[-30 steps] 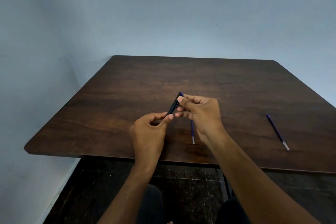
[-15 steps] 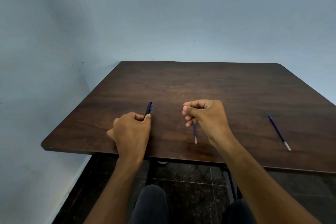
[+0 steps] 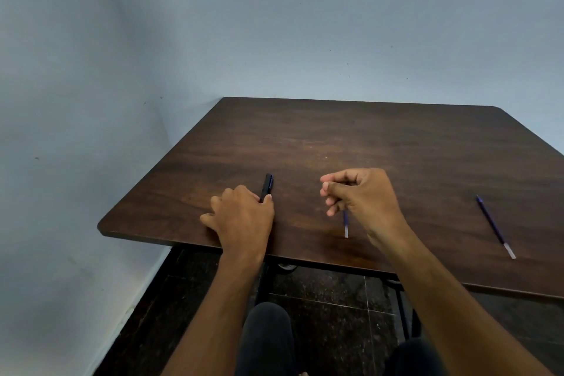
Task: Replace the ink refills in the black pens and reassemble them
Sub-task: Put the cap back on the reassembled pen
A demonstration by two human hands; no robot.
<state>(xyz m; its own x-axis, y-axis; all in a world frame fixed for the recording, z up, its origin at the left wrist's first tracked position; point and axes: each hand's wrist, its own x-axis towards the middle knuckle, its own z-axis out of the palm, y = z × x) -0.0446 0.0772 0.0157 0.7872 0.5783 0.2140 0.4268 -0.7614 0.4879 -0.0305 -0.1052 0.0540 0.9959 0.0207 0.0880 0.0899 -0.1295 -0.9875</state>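
Under the left hand (image 3: 244,214), a black pen (image 3: 267,187) with blue trim

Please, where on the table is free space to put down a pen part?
The whole far half of the table is bare. Also free: the strip between the right hand and the refill at the right. The near edge is crowded: left hand on the black pen, and another refill under the right hand.

no readable text, labels or numbers
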